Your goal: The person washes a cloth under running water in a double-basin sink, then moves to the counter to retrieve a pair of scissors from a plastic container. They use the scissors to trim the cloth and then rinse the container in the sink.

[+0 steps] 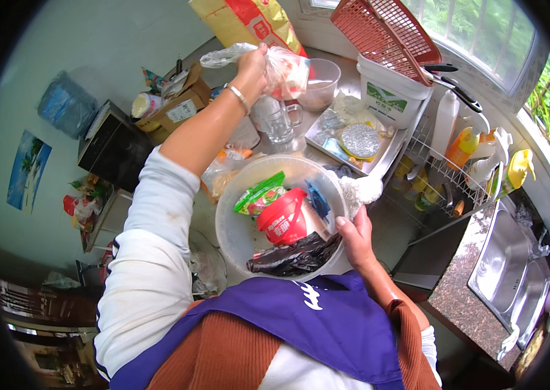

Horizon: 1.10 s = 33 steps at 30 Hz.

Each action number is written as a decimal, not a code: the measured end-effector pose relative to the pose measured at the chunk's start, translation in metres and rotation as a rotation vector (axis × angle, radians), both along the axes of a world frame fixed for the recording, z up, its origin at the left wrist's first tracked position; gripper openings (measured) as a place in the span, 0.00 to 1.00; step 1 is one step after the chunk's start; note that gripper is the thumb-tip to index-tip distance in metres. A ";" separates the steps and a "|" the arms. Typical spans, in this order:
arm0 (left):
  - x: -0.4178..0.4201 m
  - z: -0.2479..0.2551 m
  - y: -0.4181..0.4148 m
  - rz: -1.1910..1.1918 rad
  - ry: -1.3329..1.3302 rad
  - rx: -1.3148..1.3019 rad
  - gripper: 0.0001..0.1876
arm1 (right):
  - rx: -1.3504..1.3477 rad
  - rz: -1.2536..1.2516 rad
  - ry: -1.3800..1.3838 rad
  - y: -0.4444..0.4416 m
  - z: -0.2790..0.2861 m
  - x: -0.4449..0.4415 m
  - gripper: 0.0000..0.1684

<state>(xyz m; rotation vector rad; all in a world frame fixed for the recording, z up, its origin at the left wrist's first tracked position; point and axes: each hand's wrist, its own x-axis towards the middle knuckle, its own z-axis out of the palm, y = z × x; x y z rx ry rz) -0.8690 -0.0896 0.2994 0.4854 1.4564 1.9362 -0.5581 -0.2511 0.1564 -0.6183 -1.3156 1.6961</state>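
Observation:
My left hand (250,73) grips a knotted clear plastic bag (287,73) with red-and-white contents, raised above the counter's far part. My right hand (358,239) is at the right rim of a large translucent plastic tub (228,234). A fluffy white cloth (360,192) sticks up from that hand, against the tub's outside. Inside the tub lie a red plastic pail (284,219), a green printed packet (261,194), a blue packet (319,200) and a crumpled black plastic bag (299,256).
Behind the tub stand a glass mug (275,122), a clear plastic container (324,85) and a white tray (321,131) of small items. A red basket (387,39) tops a white bucket (392,92). Bottles fill a wire rack (426,139) near the steel sink (501,253). A cardboard box (185,105) sits left.

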 end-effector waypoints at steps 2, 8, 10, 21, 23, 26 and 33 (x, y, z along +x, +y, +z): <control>0.000 -0.008 0.037 0.109 0.023 -0.020 0.21 | -0.009 -0.020 0.012 0.001 -0.001 -0.001 0.24; -0.046 -0.035 0.090 -0.096 0.149 -0.385 0.15 | -0.055 0.076 -0.006 -0.002 0.006 -0.005 0.29; -0.018 -0.046 0.073 -0.235 0.253 -0.402 0.14 | 0.015 -0.005 0.008 0.001 -0.002 -0.009 0.29; 0.084 -0.014 -0.210 -0.912 1.719 -0.442 0.14 | 0.021 0.018 0.008 -0.004 0.000 -0.011 0.29; 0.080 -0.022 -0.234 -0.815 1.940 -0.541 0.18 | -0.018 0.075 -0.050 -0.003 0.000 -0.008 0.29; 0.088 -0.035 -0.239 -0.854 1.833 -0.612 0.27 | 0.089 -0.047 0.033 0.001 -0.005 -0.008 0.28; 0.096 -0.061 -0.242 -0.745 1.793 -0.544 0.26 | 0.337 -0.115 -0.325 0.006 -0.034 -0.029 0.22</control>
